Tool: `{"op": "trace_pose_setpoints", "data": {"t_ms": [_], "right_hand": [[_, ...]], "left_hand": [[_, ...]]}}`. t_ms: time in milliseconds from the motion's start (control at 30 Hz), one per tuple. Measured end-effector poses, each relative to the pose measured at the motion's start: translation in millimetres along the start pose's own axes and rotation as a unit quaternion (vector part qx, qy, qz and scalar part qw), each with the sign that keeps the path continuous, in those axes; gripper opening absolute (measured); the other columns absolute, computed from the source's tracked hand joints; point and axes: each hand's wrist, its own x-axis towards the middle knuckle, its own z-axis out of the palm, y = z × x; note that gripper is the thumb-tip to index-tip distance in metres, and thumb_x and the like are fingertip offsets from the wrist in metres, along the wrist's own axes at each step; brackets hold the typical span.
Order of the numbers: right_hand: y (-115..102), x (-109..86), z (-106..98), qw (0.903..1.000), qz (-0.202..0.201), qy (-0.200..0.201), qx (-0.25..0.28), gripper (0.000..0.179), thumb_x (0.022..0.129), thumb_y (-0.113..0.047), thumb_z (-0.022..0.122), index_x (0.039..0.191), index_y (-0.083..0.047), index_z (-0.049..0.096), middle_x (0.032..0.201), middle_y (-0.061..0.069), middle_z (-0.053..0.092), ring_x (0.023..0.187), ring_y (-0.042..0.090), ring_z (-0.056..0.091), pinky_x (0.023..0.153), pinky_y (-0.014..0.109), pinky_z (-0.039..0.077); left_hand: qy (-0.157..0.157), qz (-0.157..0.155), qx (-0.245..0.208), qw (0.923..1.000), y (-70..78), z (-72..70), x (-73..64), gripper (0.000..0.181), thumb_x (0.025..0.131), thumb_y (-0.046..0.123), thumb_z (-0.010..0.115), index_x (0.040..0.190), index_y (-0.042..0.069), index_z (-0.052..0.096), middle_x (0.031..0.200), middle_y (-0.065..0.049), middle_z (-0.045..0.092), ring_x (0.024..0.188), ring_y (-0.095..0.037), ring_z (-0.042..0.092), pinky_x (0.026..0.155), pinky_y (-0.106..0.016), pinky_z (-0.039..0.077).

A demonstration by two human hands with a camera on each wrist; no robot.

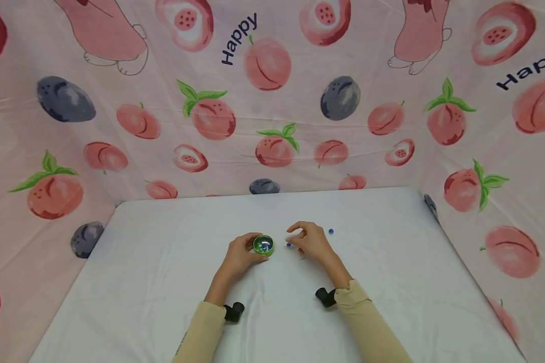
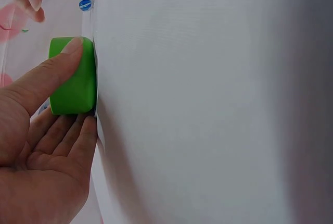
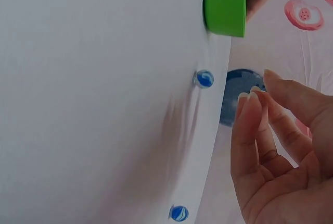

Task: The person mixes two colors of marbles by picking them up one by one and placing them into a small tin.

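Observation:
My left hand (image 1: 242, 254) grips a small round green cup (image 1: 257, 251) standing on the white table, thumb on the near side and fingers round the far side. Several blue marbles (image 1: 264, 247) lie inside it. In the left wrist view the thumb presses against the green cup wall (image 2: 75, 91). Right of the cup, a blue and clear marble (image 3: 204, 78) rests on the cloth. Just over it hovers my right hand (image 1: 312, 242), fingers loosely bent and apart from the thumb, with nothing between them. A second blue marble (image 1: 331, 231) lies behind and right of that hand.
White cloth (image 1: 163, 302) covers the table. A pink fruit-print curtain (image 1: 300, 111) rises along its back and both sides. Dark wrist-worn devices (image 1: 234, 312) sit at both sleeve cuffs.

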Motion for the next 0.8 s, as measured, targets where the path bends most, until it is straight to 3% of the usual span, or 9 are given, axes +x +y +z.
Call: {"op": "trace_pose_setpoints", "data": {"t_ms": [500,800], "right_hand": [[12,-3.0,-19,0.9998,0.009,0.015,-0.006,0.026,0.095,-0.008,0.077,0.118,0.004,0.073,0.074,0.025,0.070,0.050,0.026,0.060,0.049,0.020,0.042],[21,-6.2,-34,0.9994,0.012,0.032,-0.010,0.027,0.096,-0.009,0.076,0.119,0.005,0.073,0.070,0.024,0.067,0.047,0.016,0.055,0.049,0.022,0.043]], "left_hand": [[-0.002,-0.003,-0.001,1.0000,1.2,-0.5,-1.5,0.064,0.079,-0.008,0.088,0.138,-0.007,0.063,0.137,-0.025,0.066,0.131,-0.041,0.064,0.111,-0.046,0.055],[-0.002,-0.005,0.007,1.0000,2.7,-0.5,-1.3,0.063,0.080,-0.006,0.088,0.138,-0.006,0.063,0.137,-0.025,0.067,0.132,-0.040,0.064,0.111,-0.046,0.055]]}}
